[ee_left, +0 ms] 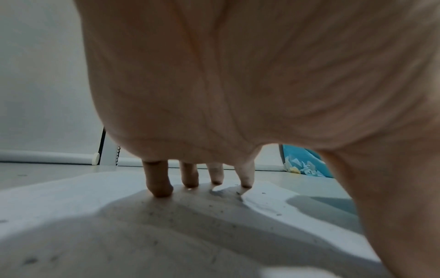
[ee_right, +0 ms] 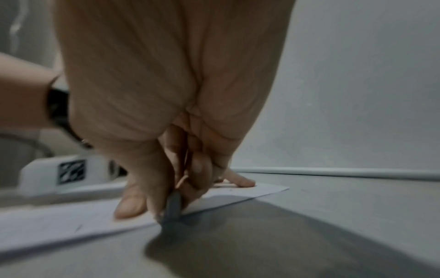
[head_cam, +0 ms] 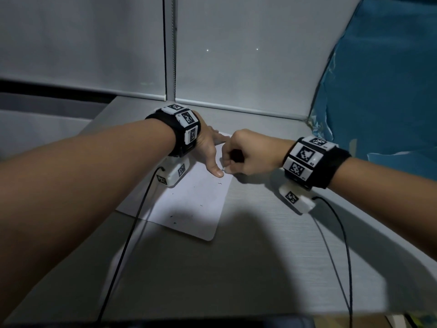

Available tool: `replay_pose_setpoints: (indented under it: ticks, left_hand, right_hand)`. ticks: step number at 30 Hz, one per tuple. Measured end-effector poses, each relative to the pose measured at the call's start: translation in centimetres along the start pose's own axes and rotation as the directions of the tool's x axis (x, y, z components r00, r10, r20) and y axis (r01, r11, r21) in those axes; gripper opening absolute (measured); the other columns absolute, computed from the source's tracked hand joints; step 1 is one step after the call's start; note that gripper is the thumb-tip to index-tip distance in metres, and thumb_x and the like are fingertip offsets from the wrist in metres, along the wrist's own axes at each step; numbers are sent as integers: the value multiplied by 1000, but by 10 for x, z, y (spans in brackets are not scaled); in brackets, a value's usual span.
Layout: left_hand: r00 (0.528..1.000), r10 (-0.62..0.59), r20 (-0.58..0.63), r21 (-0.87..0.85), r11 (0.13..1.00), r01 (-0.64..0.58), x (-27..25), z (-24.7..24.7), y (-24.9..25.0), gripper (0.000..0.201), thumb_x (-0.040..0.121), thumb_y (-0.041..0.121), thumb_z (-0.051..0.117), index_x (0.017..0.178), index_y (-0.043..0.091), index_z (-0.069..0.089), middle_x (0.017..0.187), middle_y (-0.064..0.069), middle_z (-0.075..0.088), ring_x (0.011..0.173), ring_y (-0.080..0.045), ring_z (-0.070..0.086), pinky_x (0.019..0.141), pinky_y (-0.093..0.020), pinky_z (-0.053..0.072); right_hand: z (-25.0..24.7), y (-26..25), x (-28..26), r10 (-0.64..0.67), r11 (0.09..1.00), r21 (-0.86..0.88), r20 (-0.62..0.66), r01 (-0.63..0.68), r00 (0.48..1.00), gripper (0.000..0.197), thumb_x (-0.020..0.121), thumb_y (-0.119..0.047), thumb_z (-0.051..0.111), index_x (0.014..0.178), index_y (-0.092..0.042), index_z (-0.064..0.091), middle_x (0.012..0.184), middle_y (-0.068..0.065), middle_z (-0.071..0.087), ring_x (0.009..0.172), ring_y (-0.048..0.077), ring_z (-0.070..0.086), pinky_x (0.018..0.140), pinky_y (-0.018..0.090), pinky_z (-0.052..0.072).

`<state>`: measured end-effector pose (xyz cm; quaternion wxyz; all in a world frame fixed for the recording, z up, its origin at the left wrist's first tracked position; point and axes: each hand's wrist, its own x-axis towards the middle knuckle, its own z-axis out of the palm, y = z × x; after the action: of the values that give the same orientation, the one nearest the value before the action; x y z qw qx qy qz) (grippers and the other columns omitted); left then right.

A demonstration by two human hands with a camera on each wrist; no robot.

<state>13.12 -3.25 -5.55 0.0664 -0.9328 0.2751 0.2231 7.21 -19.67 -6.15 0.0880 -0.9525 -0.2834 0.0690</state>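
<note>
A white sheet of paper (head_cam: 189, 204) lies on the grey table (head_cam: 272, 245). My left hand (head_cam: 211, 151) is spread flat on the sheet's far right part. Its fingertips (ee_left: 160, 190) press the paper (ee_left: 59, 197), and its thumb (ee_right: 129, 205) lies near the right edge. My right hand (head_cam: 248, 155) is curled into a fist just to the right, thumb side toward the left thumb. It pinches a small grey tool (ee_right: 173, 205) whose tip touches the paper's (ee_right: 59, 222) right edge. What the tool is, I cannot tell.
Dark specks (head_cam: 173, 222) are scattered over the sheet. White blinds (head_cam: 236, 55) close off the back of the table, and a blue sheet (head_cam: 378, 91) hangs at the right. Black cables (head_cam: 127, 240) (head_cam: 340, 245) trail from both wrists toward the near edge.
</note>
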Motion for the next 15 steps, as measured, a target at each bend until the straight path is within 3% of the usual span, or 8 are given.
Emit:
replay_pose_setpoints:
  ticks: [2, 5, 8, 11, 15]
  left_hand:
    - [1000, 5, 7, -36, 999, -5, -1, 0, -1, 128, 60, 69, 83, 159, 42, 8, 167, 6, 9, 152, -21, 14, 116, -42, 23]
    - [998, 59, -10, -161, 985, -60, -8, 0, -7, 140, 54, 55, 94, 160, 38, 3, 164, 13, 19, 149, -14, 23, 113, -32, 24]
    - [992, 73, -98, -200, 976, -92, -20, -2, -13, 143, 46, 59, 96, 156, 48, 6, 163, 13, 24, 148, -15, 28, 117, -39, 28]
    - [986, 64, -153, -244, 965, -100, -36, -5, -26, 129, 45, 81, 84, 152, 54, 16, 162, 16, 22, 148, -15, 28, 118, -47, 28]
    - [986, 4, -166, -60, 998, -14, -45, 5, -28, 106, 61, 94, 59, 151, 43, 34, 149, 6, 35, 139, -23, 40, 112, -51, 35]
  right_hand:
    - [-8, 8, 1, 40, 999, 13, -7, -40, 999, 9, 87, -25, 82, 84, -18, 77, 75, -6, 73, 64, 3, 62, 63, 15, 49]
    - [-19, 29, 10, 140, 989, -32, -123, -145, 983, 11, 87, -25, 81, 84, -16, 74, 72, -7, 69, 63, 5, 58, 64, 27, 46]
    - [-19, 35, 16, 193, 980, -34, -107, -197, 975, 14, 91, -27, 78, 92, -14, 74, 81, -8, 69, 72, 6, 61, 69, 25, 45]
    - [-10, 34, 19, 194, 980, -37, -74, -197, 978, 19, 95, -29, 75, 101, -12, 73, 97, -2, 72, 84, 15, 63, 68, 21, 46]
    - [-4, 36, 18, 180, 980, -65, -103, -187, 978, 12, 93, -24, 75, 93, -13, 72, 93, 0, 73, 85, 19, 66, 79, 32, 54]
